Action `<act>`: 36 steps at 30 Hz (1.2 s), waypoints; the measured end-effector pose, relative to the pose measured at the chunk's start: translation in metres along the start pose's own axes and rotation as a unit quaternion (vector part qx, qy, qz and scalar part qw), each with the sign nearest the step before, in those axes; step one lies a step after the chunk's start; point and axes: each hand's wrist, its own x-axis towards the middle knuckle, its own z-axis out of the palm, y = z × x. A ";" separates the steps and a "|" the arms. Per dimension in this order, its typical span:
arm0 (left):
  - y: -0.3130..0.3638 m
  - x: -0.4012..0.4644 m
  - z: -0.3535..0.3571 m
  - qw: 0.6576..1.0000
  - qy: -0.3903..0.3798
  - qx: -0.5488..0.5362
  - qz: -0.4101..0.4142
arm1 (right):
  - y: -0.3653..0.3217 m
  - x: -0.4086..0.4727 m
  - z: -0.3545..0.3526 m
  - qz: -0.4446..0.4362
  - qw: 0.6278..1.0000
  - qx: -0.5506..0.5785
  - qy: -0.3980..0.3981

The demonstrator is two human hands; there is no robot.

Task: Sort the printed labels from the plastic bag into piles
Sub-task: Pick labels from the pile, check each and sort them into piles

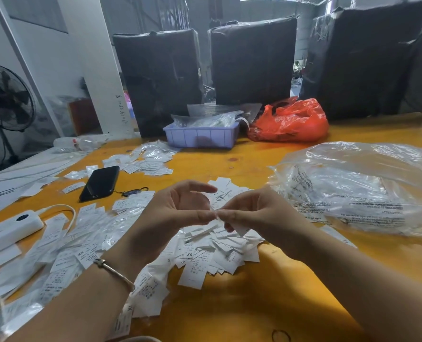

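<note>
Labels [206,248] small, white, black print, pinched w/ both hands [180,208].

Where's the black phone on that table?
The black phone lies on the left of the yellow table, beyond the left hand, with the white power strip nearer on its left and labels scattered behind it.

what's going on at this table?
A person is sorting printed labels by hand. Both hands, left hand and right hand, pinch a small label between them above a loose heap of labels on the yellow table. More labels are spread to the left; a big clear plastic bag lies at right.
</note>
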 end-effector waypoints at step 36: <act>0.000 0.001 -0.001 0.996 -0.002 0.076 0.043 | -0.014 -0.001 -0.020 -0.155 0.976 0.072 0.135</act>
